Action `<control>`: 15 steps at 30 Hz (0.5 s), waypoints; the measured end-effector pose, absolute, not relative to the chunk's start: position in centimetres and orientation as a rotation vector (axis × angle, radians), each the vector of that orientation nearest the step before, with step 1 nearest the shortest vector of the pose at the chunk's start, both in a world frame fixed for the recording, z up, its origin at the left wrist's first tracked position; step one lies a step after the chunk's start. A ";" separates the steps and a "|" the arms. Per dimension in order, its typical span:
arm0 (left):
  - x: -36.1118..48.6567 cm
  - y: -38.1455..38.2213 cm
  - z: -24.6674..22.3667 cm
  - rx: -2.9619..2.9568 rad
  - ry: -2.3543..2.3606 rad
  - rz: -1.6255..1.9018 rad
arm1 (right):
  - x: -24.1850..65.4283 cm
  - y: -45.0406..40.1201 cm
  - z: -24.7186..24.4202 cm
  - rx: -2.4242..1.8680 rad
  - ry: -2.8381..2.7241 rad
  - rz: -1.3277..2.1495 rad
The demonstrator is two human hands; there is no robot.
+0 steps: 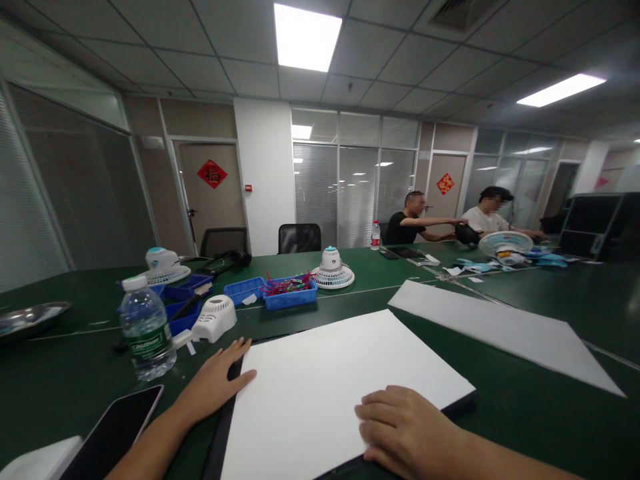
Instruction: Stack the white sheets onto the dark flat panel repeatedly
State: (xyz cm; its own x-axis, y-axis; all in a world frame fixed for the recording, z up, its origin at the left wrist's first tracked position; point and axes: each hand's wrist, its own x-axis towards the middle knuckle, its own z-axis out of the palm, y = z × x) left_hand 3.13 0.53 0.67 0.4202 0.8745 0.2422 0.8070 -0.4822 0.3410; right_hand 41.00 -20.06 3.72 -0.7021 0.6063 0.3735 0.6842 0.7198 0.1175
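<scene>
A white sheet or board (320, 393), large and flat, lies over a slightly bigger black base (460, 403) on the green table in front of me. My left hand (217, 380) rests at its left edge, fingers stretched out and the thumb on the white surface. At the near right edge, my right hand (405, 427) has its fingers bent together over the white sheet, with the thumb low at the edge. What lies under that palm is hidden.
Left of me are a water bottle (146, 330), a phone (117, 427) and a white plastic housing (215, 319). Beyond are a blue bin (291, 299) of wires and a small fan (333, 270). A long white panel (495, 330) lies right. Two people (406, 227) sit across.
</scene>
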 end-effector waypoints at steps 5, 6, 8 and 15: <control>3.5 0.6 1.0 2.415 1.569 0.608 | 40.8 -20.8 6.5 -0.945 -2.740 -0.096; 3.6 0.6 1.1 2.407 1.571 0.610 | 40.9 -20.8 6.9 -0.938 -2.758 -0.015; 3.7 0.8 1.1 2.403 1.558 0.613 | 41.0 -20.9 7.0 -0.919 -2.753 0.117; 3.4 1.2 0.6 2.395 1.479 0.667 | 48.9 -16.5 3.5 -0.949 -2.333 0.023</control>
State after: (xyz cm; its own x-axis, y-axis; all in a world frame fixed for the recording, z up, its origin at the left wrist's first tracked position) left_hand 3.45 1.18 0.56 0.3807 0.8902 0.2503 0.7766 -0.4547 0.4361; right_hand 48.86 -16.53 3.51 -0.5550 0.6378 0.5340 0.6270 0.7426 -0.2354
